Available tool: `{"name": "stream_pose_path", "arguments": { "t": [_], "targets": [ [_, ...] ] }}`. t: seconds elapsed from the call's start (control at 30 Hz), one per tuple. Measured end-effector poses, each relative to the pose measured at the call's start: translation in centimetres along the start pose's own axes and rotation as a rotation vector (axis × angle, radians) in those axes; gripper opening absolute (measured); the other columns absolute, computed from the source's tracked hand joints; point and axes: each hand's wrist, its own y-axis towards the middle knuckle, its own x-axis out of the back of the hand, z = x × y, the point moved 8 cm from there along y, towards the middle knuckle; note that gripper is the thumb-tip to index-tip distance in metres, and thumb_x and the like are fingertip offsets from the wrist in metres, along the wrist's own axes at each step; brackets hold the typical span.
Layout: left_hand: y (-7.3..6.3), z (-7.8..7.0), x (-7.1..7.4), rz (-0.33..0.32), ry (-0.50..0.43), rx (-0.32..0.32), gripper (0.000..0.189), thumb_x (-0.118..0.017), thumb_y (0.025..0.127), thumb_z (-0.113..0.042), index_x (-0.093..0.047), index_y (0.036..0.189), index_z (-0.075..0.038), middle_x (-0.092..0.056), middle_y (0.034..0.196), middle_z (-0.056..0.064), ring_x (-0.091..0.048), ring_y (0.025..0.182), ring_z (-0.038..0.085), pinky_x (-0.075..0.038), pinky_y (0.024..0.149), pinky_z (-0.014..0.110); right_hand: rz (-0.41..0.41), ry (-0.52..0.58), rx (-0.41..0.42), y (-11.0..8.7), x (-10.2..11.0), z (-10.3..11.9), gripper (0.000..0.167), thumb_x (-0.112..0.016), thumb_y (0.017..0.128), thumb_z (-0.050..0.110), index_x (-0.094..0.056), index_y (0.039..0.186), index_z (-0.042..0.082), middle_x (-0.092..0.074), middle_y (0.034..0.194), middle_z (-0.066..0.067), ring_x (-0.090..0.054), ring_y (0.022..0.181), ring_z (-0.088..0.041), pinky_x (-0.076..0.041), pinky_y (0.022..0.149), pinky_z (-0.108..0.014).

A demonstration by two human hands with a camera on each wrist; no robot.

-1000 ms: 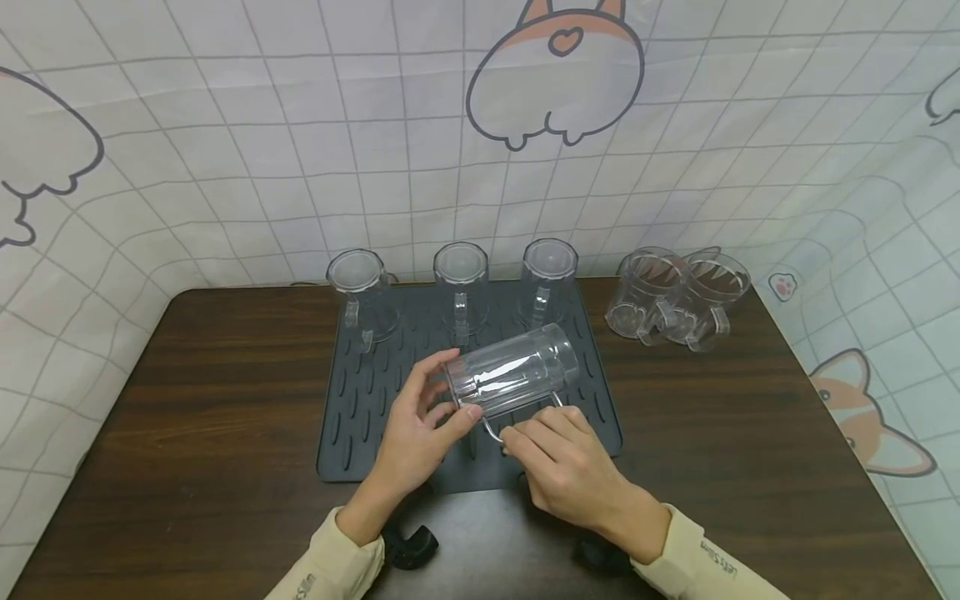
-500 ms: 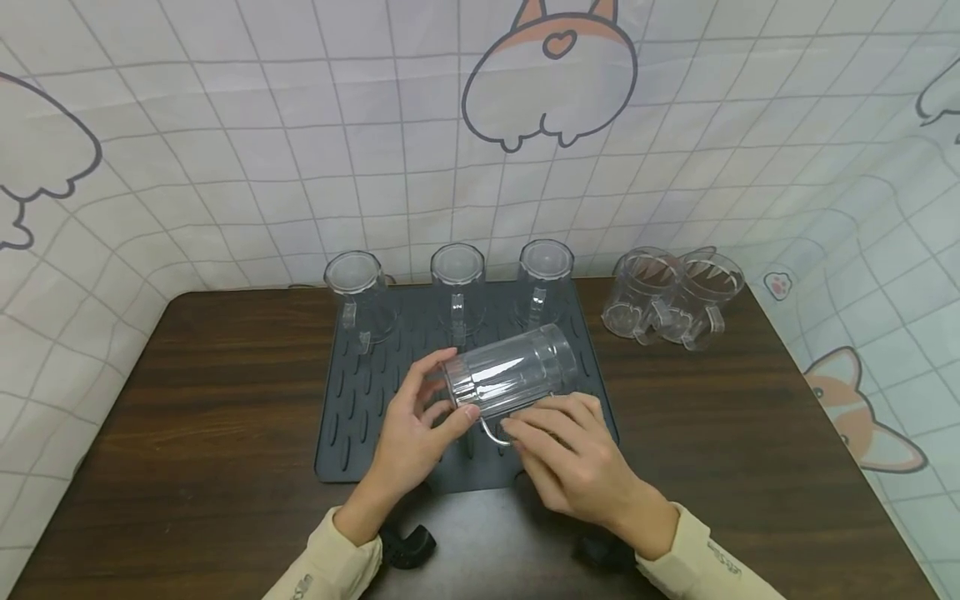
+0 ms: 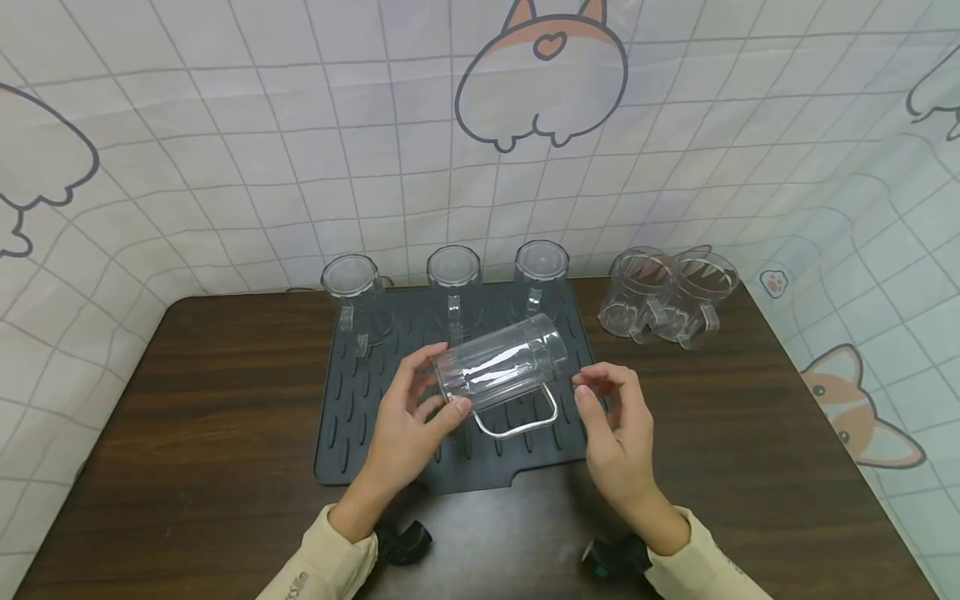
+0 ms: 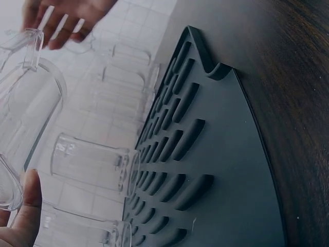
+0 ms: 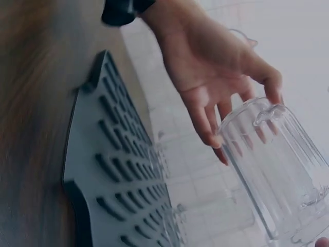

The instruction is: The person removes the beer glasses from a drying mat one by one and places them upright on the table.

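A clear glass beer mug [image 3: 498, 362] lies tilted in the air over the dark grey drying mat [image 3: 360, 454], its handle [image 3: 517, 429] towards me. My left hand [image 3: 405, 425] grips the mug's left end, thumb on the near side and fingers on the far side. My right hand [image 3: 622, 433] is off the handle, fingers loosely bent beside the mug's right end, with nothing in it. In the right wrist view the left hand [image 5: 216, 67] spans the mug's end. In the left wrist view the right hand [image 4: 72, 18] shows above the handle.
Three clear mugs stand upside down along the mat's back edge: a left mug [image 3: 360, 300], a middle mug [image 3: 453, 287] and a right mug [image 3: 542, 279]. Right of the mat, two more mugs [image 3: 637, 292] stand close together on the brown wooden table [image 3: 750, 433]. A patterned cloth wall [image 3: 375, 167] rises behind.
My right hand has let go of the mug's handle and moved right, to beside the mug's right end. The left hand still holds the mug, which has shifted slightly up and left.
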Motion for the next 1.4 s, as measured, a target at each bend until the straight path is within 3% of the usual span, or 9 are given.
{"name": "stream_pose_path", "arguments": {
  "t": [0.1,0.37,0.53,0.93,1.2,1.4],
  "targets": [
    [0.0,-0.1,0.0,0.0,0.003,-0.007,0.069,-0.071,0.092,0.0,-0.04,0.154,-0.008,-0.045,0.149,0.015,-0.055,0.133,0.029,-0.059,0.101,0.039,-0.033,0.104,-0.152,-0.2,0.3,-1.2,0.015,-0.047,0.1,-0.012,-0.052,0.113,-0.018,-0.062,0.106,0.007,-0.063,0.099,-0.009,-0.054,0.089,-0.015],
    [0.1,-0.4,0.0,-0.004,0.0,-0.017,0.069,-0.07,0.092,0.001,-0.04,0.154,-0.007,-0.045,0.148,0.016,-0.056,0.131,0.022,-0.059,0.099,0.029,-0.049,0.459,-0.623,-2.0,-1.0,-4.3,0.018,-0.045,0.112,0.019,-0.058,0.115,0.006,-0.064,0.096,0.002,-0.061,0.084,-0.012,-0.054,0.078,-0.02],
    [0.2,-0.4,0.0,-0.003,-0.019,-0.02,0.069,-0.07,0.093,0.0,-0.04,0.154,-0.009,-0.044,0.15,0.015,-0.057,0.129,0.009,-0.058,0.098,0.024,-0.023,0.592,-0.789,-2.9,-2.3,-5.2,0.025,-0.038,0.114,0.028,-0.058,0.113,0.012,-0.061,0.096,0.003,-0.057,0.085,-0.01,-0.052,0.078,-0.02],
    [0.2,0.0,-0.2,-0.002,-0.05,-0.006,0.07,-0.07,0.093,0.001,-0.037,0.154,-0.004,-0.042,0.151,0.016,-0.058,0.128,0.006,-0.06,0.096,0.025,0.022,0.836,-1.028,-4.1,-4.9,-5.2,0.032,-0.033,0.114,0.035,-0.058,0.106,0.017,-0.06,0.097,0.007,-0.055,0.091,-0.008,-0.047,0.084,-0.022],
    [0.3,0.2,-1.2,0.016,-0.059,0.004,0.071,-0.071,0.094,-0.002,-0.036,0.155,-0.005,-0.04,0.154,0.016,-0.056,0.133,0.012,-0.059,0.103,0.035,0.045,0.923,-1.009,-4.1,-5.4,-4.6,0.043,-0.028,0.114,0.043,-0.062,0.101,0.019,-0.062,0.091,0.008,-0.058,0.089,-0.01,-0.048,0.085,-0.022],
    [0.5,0.1,-0.1,-0.022,-0.049,-0.001,0.07,-0.071,0.092,0.001,-0.038,0.154,-0.006,-0.042,0.152,0.016,-0.057,0.133,0.027,-0.06,0.101,0.034,0.026,1.024,-1.022,-3.8,-6.8,-4.3,0.046,-0.028,0.114,0.042,-0.064,0.097,0.018,-0.064,0.091,0.006,-0.058,0.093,-0.012,-0.048,0.093,-0.023]
  ]
}}
